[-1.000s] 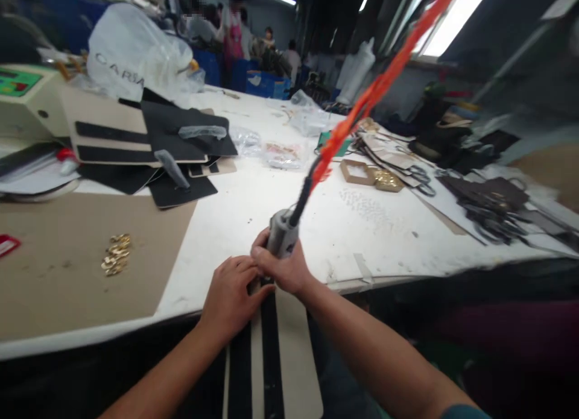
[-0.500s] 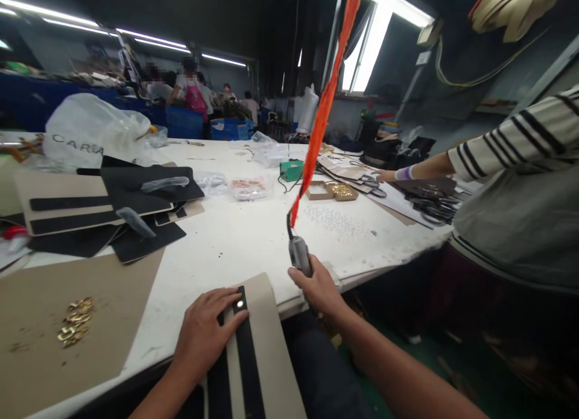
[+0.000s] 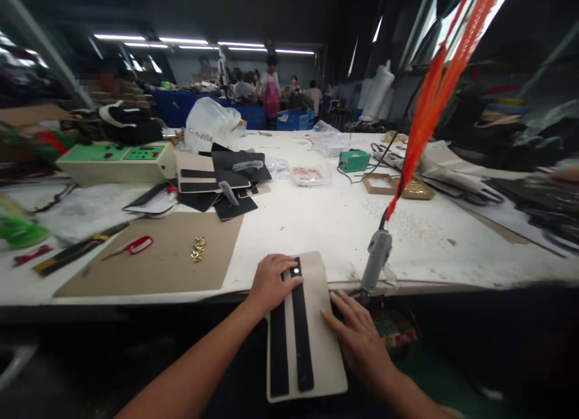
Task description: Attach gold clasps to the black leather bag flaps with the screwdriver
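Note:
A beige panel [image 3: 325, 340] with two black straps [image 3: 302, 346] lies partly over the front edge of the table. My left hand [image 3: 272, 281] grips its upper left part, thumb and fingers around a shiny round dot [image 3: 296, 270] on one strap. Beside the panel's right edge is my right hand [image 3: 359, 334], its fingers stretched out and holding nothing; whether the fingertips touch the edge I cannot tell. To the right, a grey electric screwdriver [image 3: 377, 259] hangs tilted from an orange cord [image 3: 425, 111]. Its tip is hard to make out.
Gold metal pieces [image 3: 198, 249] and a red-handled tool [image 3: 139, 245] lie on a brown board [image 3: 167, 277] at left. Behind are stacked panels [image 3: 196, 184], a green-white machine [image 3: 117, 163], a green box [image 3: 354, 161] and a cardboard box [image 3: 379, 185]. Several people work farther back.
My right hand has let go of the electric screwdriver, which now hangs free, and has come to the panel's right edge. The view has swung left. My left hand keeps its hold.

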Demonstrator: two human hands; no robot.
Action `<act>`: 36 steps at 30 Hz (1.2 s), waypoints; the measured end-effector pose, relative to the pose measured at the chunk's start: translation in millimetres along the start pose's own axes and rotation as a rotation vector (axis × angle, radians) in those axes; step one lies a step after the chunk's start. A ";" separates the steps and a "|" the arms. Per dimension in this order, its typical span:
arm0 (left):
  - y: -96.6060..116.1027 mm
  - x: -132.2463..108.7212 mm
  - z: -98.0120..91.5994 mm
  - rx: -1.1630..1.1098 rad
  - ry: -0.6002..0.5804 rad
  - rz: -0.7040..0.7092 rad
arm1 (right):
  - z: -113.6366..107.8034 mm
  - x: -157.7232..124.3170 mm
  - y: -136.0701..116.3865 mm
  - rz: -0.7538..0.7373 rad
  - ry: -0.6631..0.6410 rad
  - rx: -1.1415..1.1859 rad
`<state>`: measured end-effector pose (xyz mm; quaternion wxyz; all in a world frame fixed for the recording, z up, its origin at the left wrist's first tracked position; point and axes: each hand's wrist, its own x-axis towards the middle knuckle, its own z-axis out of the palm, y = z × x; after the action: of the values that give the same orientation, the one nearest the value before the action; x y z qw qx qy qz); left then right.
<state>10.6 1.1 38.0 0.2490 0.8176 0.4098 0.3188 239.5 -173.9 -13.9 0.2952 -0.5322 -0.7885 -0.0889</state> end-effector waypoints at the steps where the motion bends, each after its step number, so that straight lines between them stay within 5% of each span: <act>1: 1.7 -1.4 -0.2 -0.014 0.006 -0.016 | 6.1 0.8 -3.3 -0.037 -0.015 0.016; 4: 7.3 -7.7 -4.4 -0.089 0.046 -0.082 | 8.9 21.2 -7.1 -0.126 0.060 0.136; 8: 23.9 -28.0 -25.7 -0.285 0.072 -0.215 | -23.2 70.1 -17.0 -0.126 0.183 0.483; 13: 57.3 -73.1 -64.3 -1.330 -0.058 -0.394 | -76.4 121.4 -41.1 -0.055 -0.011 0.742; 17: 66.5 -104.7 -82.2 -1.738 0.135 -0.372 | -83.8 150.9 -55.0 0.170 -0.209 0.746; 23: 41.9 -122.1 -77.5 -1.823 0.359 -0.510 | -33.3 187.5 -67.0 0.556 -0.638 1.030; 25: 33.0 -122.5 -68.9 -1.735 0.435 -0.681 | -8.5 202.3 -68.5 0.530 -0.615 0.994; 30: 14.1 -128.5 -28.5 -1.558 0.534 -0.923 | 65.5 259.8 -84.6 0.282 -0.214 0.706; 36: -9.9 -147.7 20.8 -1.374 0.481 -1.062 | 157.8 331.5 -134.9 0.272 -0.480 0.525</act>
<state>-47.5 -119.0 -29.4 0.7048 0.1029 0.4937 0.4990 -25.2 102.2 67.4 0.2375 -0.5440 -0.7533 0.2831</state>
